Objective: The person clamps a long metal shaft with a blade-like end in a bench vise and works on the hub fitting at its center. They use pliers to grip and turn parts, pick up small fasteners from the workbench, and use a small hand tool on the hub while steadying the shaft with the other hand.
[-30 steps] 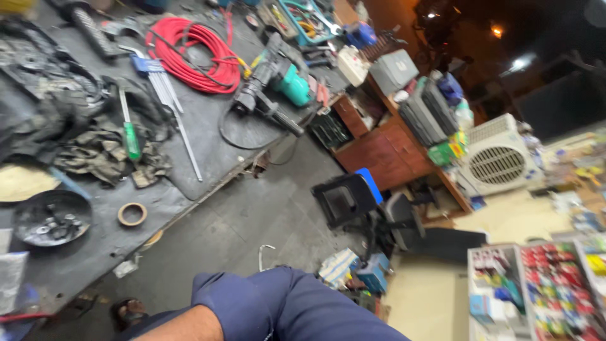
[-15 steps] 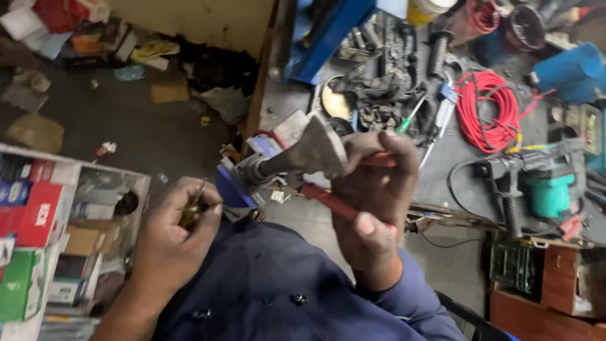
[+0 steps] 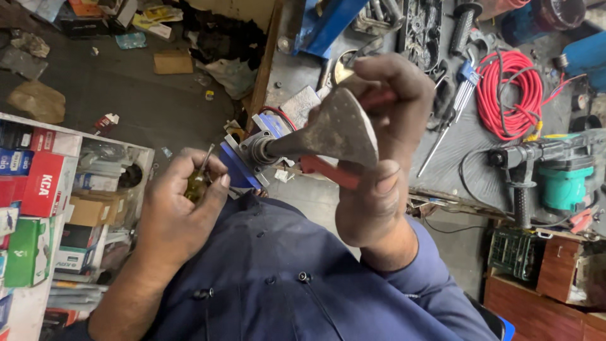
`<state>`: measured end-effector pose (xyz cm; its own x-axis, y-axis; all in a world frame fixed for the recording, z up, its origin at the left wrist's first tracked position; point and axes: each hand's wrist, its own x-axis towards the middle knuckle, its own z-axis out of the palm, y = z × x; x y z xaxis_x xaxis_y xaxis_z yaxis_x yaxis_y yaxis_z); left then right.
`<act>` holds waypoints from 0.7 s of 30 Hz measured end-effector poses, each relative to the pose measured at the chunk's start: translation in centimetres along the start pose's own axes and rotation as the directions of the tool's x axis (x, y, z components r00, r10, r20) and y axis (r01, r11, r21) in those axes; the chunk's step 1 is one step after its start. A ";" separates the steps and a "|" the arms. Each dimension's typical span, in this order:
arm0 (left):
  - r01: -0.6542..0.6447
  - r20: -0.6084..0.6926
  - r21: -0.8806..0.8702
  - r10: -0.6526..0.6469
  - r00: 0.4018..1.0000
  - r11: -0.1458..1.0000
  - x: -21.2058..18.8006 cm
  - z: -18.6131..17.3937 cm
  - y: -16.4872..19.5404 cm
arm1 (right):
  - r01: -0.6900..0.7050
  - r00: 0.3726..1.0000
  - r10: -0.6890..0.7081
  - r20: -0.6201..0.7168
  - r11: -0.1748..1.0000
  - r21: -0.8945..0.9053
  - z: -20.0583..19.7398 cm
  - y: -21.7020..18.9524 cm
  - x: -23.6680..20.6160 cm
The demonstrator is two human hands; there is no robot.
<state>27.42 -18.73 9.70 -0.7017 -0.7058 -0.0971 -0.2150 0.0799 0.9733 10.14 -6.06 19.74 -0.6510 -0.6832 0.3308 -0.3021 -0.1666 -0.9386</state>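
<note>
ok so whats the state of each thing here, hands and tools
left hand: closed around a yellow-handled screwdriver
right hand: gripping a grey metal part and red-handled pliers
grey metal part: held up, its round end pointing left
red cable: coiled, lying on the bench
green and black power drill: lying on its side, untouched
blue shirt: buttoned

Dark workbench (image 3: 467, 158), red cable coil (image 3: 508, 95), green rotary hammer drill (image 3: 555, 177), screwdrivers (image 3: 451, 117), misc metal parts (image 3: 423, 28)
</note>
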 end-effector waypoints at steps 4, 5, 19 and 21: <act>-0.054 0.042 0.157 0.048 0.998 0.986 0.8 0.1 1.6 | 0.097 0.995 -0.098 0.017 0.994 0.041 1.5 0.0 1.4; -0.051 0.054 0.206 0.041 0.998 0.977 1.0 0.1 1.9 | 0.098 0.995 -0.098 -0.007 0.986 0.135 1.8 0.0 1.3; -0.132 0.087 0.193 0.117 0.989 0.972 1.7 -0.8 2.4 | -0.092 0.991 0.131 -0.037 0.843 0.529 1.7 -0.7 -0.5; -0.125 0.088 0.173 0.111 0.990 0.977 1.7 -0.9 2.4 | -0.096 0.990 0.135 -0.036 0.848 0.522 1.7 -0.8 -0.8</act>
<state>26.33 -20.33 12.05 -0.7785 -0.6276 -0.0065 -0.2402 0.2883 0.9269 12.10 -6.64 20.04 -0.7106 -0.6732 0.2048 0.1699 -0.4466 -0.8784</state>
